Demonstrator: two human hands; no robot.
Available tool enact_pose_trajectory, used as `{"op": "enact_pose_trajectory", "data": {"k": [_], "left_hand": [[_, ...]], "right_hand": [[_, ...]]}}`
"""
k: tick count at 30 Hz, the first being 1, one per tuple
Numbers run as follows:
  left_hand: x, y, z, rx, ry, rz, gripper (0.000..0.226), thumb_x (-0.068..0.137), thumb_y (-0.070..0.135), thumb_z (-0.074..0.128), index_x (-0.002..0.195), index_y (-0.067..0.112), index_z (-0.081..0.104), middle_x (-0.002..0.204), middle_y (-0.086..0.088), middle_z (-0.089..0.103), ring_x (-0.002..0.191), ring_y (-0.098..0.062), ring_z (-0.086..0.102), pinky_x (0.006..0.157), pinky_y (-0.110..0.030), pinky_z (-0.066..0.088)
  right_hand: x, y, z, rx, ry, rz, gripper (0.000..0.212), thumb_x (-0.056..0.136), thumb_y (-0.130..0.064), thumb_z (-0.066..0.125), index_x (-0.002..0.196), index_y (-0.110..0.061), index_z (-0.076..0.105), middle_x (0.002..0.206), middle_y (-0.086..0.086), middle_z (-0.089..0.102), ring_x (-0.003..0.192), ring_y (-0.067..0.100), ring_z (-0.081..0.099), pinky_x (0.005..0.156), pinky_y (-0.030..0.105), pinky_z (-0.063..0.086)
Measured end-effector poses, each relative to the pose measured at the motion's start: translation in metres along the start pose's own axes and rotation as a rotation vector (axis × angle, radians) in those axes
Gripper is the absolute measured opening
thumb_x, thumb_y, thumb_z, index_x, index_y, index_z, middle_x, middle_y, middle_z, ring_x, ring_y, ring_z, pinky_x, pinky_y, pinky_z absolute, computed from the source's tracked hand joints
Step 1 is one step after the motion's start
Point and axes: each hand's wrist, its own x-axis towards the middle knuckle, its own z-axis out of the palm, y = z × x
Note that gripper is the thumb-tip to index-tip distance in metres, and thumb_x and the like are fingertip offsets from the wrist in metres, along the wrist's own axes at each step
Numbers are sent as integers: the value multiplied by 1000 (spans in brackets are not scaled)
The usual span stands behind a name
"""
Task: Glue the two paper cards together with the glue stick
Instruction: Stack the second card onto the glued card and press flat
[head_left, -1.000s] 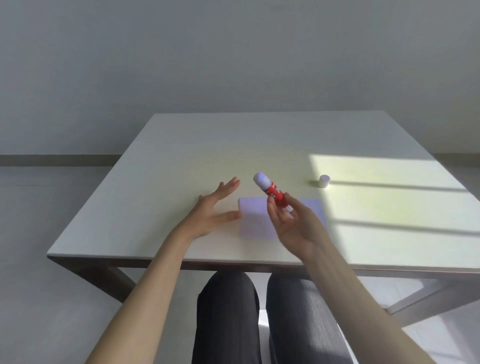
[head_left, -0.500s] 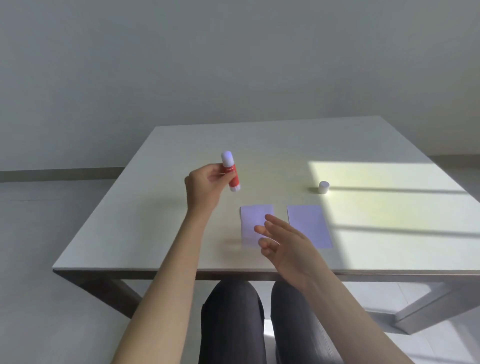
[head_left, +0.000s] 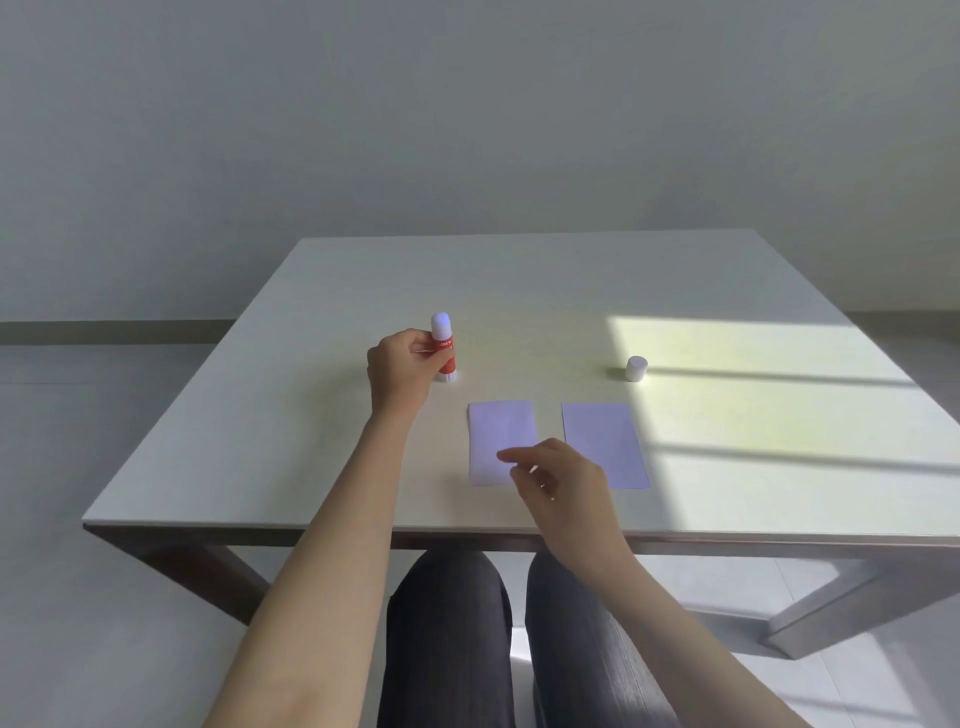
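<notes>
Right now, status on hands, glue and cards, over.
Left hand grips glue stick, upright, uncapped, base at table. Right hand empty over left card. Right card apart, unglued. Cap aside, path clear.

A single head-worn view looks forward and down from above the seated person's lap; the wide lens takes in the whole pale counter, the grey wall behind it and strips of floor on both sides; both forearms enter from the bottom edge, the left hand farther out, the right hand nearer the camera; the person's knees fill the lower middle, under the counter's near edge; no second view exists to share the scene.
</notes>
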Motion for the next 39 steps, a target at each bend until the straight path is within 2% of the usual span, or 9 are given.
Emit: {"op": "enact_pose_trajectory", "data": {"k": [5, 8, 12, 17, 20, 24, 30, 33, 39], "left_hand": [[-1, -8, 0, -10, -6, 11, 6, 75, 26, 70, 73, 31, 68, 75, 4, 76, 68, 11, 66, 65, -10, 44], [2, -13, -2, 46, -75, -79, 66, 68, 32, 78, 129, 21, 54, 111, 0, 70, 109, -12, 60, 84, -22, 43], [-11, -10, -11, 46, 7, -64, 98, 67, 38, 81, 147, 18, 27, 143, -5, 43, 134, -18, 39, 105, -31, 34], [-63, -5, -25, -163, 212, 51, 43, 80, 38, 68, 118, 20, 58, 101, 10, 65, 92, 4, 59, 79, -14, 45], [-87, -3, -25, -292, 96, -90, 6, 81, 32, 64, 87, 31, 65, 76, 10, 71, 75, -3, 66, 68, -16, 47], [-106, 10, -12, -404, -113, -228, 9, 84, 23, 65, 75, 24, 68, 72, 3, 74, 71, -15, 71, 69, -29, 52], [-111, 38, 6, -659, -152, -382, 6, 79, 15, 73, 79, 9, 70, 79, -7, 74, 71, -20, 71, 60, -20, 57], [-111, 45, 9, -681, -141, -376, 5, 78, 10, 72, 81, 9, 69, 84, -12, 72, 75, -24, 67, 66, -23, 57], [-104, 51, 19, -512, -281, -286, 13, 77, 16, 73, 65, 22, 69, 60, 12, 72, 56, -5, 68, 62, -18, 50]], "right_hand": [[-3, 6, 14, -675, -57, -387, 37, 81, -33, 67, 108, -9, 69, 100, 5, 65, 85, 28, 60, 69, 34, 50], [-9, 5, 15, -752, -151, -386, 40, 78, -44, 61, 99, -10, 68, 99, 2, 63, 84, 25, 58, 70, 31, 47], [-17, 7, 14, -817, -49, -533, 21, 60, -24, 81, 57, -15, 63, 61, -2, 58, 55, 20, 53, 48, 25, 44], [-20, 7, 11, -707, -31, -590, 33, 40, 12, 73, 50, -10, 51, 52, 3, 49, 45, 21, 43, 39, 25, 31], [-4, -2, -4, -443, 120, -388, 16, 68, 10, 70, 63, -1, 60, 64, 11, 58, 48, 29, 52, 41, 29, 46], [18, -16, -31, 1, 387, -81, 11, 81, 1, 62, 72, -4, 64, 66, 6, 66, 59, 23, 66, 58, 20, 53], [17, -16, -44, 800, 270, 347, 9, 87, 1, 56, 81, 6, 61, 63, 15, 71, 58, 29, 72, 55, 29, 59], [9, -10, -46, 849, 241, 379, 11, 88, 0, 56, 80, 4, 62, 60, 11, 68, 57, 28, 71, 55, 29, 58], [14, 10, -77, 547, 175, 403, 15, 88, -12, 60, 89, 1, 68, 83, 19, 68, 58, 22, 61, 54, 26, 53]]}}
